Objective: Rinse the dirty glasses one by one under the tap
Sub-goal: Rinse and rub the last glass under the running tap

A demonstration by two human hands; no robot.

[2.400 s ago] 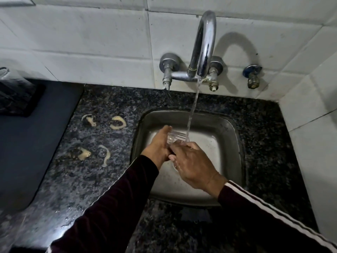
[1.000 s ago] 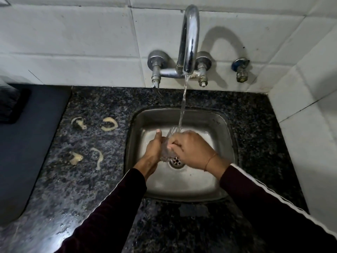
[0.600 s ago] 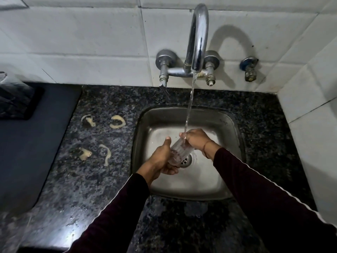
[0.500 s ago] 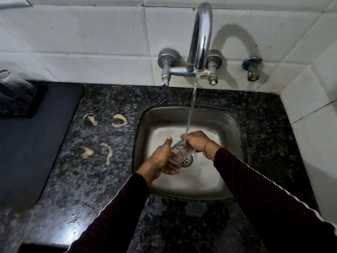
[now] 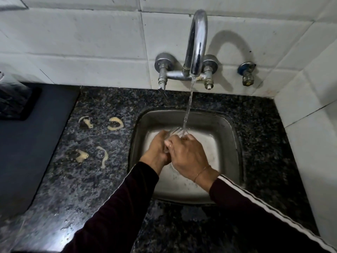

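- The dark speckled counter [image 5: 76,189] runs all round the basin, and on it, left of the sink, lie four pale curled smears [image 5: 98,139]; whether they are rings left by glasses I can't say.
- The steel sink [image 5: 229,148] is set into that counter, and both my forearms reach over its front rim.
- The tap [image 5: 197,41] on the tiled wall is running, its stream dropping straight to where my hands meet.
- My right hand [image 5: 187,157] curls over the near side of the glass, back of the hand up, fingers wrapped onto it.
- My left hand [image 5: 156,148] grips the same glass from the left, fingers closed round it.
- The glass [image 5: 175,131] is between my hands, above the sink floor; only its ribbed rim shows beyond my fingers, right where the water lands.
- My judgement: this glass is mid-rinse. I see no other glasses, clean or dirty, so I can't tell how many remain.
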